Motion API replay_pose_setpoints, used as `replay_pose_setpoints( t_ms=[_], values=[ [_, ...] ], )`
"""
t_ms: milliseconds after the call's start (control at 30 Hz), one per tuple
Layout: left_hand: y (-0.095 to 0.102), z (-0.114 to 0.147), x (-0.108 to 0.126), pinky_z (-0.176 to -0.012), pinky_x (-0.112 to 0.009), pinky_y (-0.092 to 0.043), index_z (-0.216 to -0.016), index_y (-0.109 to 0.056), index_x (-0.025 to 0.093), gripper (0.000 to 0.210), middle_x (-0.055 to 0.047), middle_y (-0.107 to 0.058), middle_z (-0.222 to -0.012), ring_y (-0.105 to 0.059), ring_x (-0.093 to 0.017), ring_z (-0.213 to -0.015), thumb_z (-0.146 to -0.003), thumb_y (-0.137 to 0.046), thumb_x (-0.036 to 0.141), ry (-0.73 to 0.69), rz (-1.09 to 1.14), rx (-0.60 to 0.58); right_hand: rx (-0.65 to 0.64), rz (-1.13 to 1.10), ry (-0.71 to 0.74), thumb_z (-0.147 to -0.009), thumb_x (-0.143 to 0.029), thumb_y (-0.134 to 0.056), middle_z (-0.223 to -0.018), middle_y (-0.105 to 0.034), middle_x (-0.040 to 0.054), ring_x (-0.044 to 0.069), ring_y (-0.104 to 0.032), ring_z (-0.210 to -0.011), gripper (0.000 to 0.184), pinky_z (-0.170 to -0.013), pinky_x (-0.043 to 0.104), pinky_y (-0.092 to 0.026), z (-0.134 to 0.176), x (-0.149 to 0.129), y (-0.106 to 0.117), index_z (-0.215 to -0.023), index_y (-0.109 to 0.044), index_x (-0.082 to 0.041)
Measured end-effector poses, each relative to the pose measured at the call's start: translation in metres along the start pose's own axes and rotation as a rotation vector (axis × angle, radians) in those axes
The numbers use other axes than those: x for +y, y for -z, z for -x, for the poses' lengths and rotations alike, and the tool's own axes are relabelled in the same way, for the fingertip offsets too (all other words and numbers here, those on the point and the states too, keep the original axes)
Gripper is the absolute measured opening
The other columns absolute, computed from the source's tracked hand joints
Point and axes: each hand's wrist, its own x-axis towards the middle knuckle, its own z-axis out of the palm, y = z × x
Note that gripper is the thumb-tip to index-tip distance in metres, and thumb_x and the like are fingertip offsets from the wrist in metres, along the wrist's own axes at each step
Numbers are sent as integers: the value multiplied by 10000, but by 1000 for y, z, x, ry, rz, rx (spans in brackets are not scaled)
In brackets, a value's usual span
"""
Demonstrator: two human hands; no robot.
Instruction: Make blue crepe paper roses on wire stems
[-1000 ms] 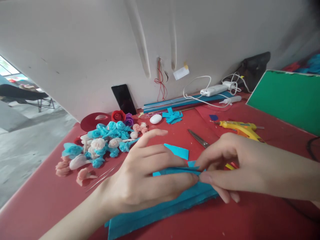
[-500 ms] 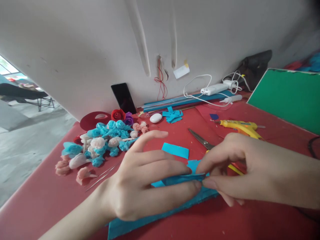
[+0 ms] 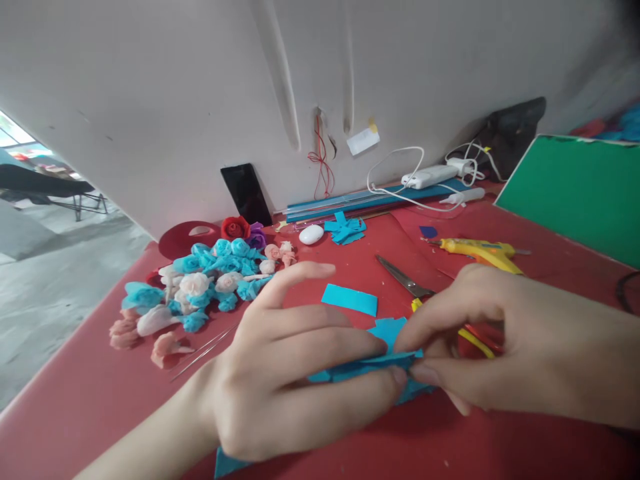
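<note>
Between my hands is a folded strip of blue crepe paper (image 3: 370, 366). My left hand (image 3: 295, 367) grips it between the fingers and the thumb, with the index finger raised. At the strip's right end, my right hand (image 3: 465, 340) pinches the paper with thumb and fingertips. More blue paper lies under my hands, mostly hidden, with one corner showing at the lower left. Just beyond lies a flat blue paper rectangle (image 3: 350, 300). Scissors (image 3: 405, 277) with yellow and red handles rest partly behind my right hand.
Blue, white and pink paper flowers (image 3: 200, 283) are heaped at the left, near metal tweezers (image 3: 203, 353). A phone (image 3: 247, 193) leans on the wall. Toward the back right are a yellow glue gun (image 3: 477, 250), a white power strip (image 3: 430, 177) and a green board (image 3: 575, 193).
My right hand has shifted slightly right, and my left hand has dropped a little. The strip's right end now shows more between them, while less of the lower blue paper is visible.
</note>
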Motion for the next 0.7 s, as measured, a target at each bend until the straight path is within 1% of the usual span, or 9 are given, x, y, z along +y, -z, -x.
replay_pose_setpoints(
  t_ms=[133,233,333,400,467,533,600,667,700],
  values=[
    [1,1,-1,-924,-424,-509,-735,-643,287,187,91,-726,-769,-666,-103,-620,-859,-507,249,-11,25,-22,0,33,-1,-744,-395,-564,-597,-566,25,147,-473,-549,222,-415,213,-342,0,2,2,-816,-699,-233],
    [4,-2,1,-943,-402,-495,-709,-636,243,158,60,-729,-755,-664,-95,-621,-830,-546,199,1,74,3,-9,69,-5,-758,-409,-562,-599,-566,27,150,-482,-556,251,-421,215,-351,-1,4,3,-859,-701,-226],
    [9,-7,5,-975,-395,-464,-665,-621,209,155,35,-736,-751,-674,-93,-651,-803,-575,154,70,86,-122,-21,90,-4,-770,-402,-559,-594,-572,27,151,-491,-566,254,-440,215,-367,-3,3,4,-866,-705,-217],
    [10,-7,5,-982,-404,-452,-663,-621,203,144,23,-741,-762,-679,-100,-677,-788,-589,138,78,86,-194,-19,123,6,-777,-406,-556,-599,-588,30,159,-499,-581,263,-443,219,-365,-3,2,5,-876,-708,-216],
    [9,-6,4,-979,-414,-450,-670,-627,210,143,21,-741,-767,-679,-103,-689,-790,-586,143,43,94,-148,-14,141,38,-776,-410,-565,-601,-600,28,164,-508,-589,260,-439,221,-357,-3,1,6,-877,-712,-221],
    [7,-3,1,-975,-421,-450,-676,-626,224,157,32,-740,-753,-675,-98,-677,-805,-567,158,7,107,-23,-20,134,68,-775,-403,-575,-602,-610,19,162,-525,-593,244,-446,220,-362,-2,0,7,-875,-715,-230],
    [6,-3,0,-979,-424,-444,-694,-626,235,145,39,-741,-756,-675,-96,-676,-808,-566,168,-6,90,-26,-35,126,75,-783,-403,-572,-613,-623,11,159,-545,-602,242,-465,218,-381,-3,1,8,-883,-715,-235],
    [7,-4,1,-982,-410,-439,-713,-626,235,126,39,-744,-777,-676,-92,-702,-802,-575,162,0,53,-143,-57,126,69,-795,-417,-562,-645,-641,6,158,-563,-623,255,-486,216,-400,-4,5,8,-916,-706,-244],
    [7,-4,1,-976,-398,-442,-708,-623,232,123,37,-744,-776,-675,-89,-705,-801,-578,165,1,42,-168,-49,126,81,-793,-426,-566,-670,-649,0,155,-568,-631,258,-489,212,-403,-4,8,8,-935,-699,-256]
  ],
)
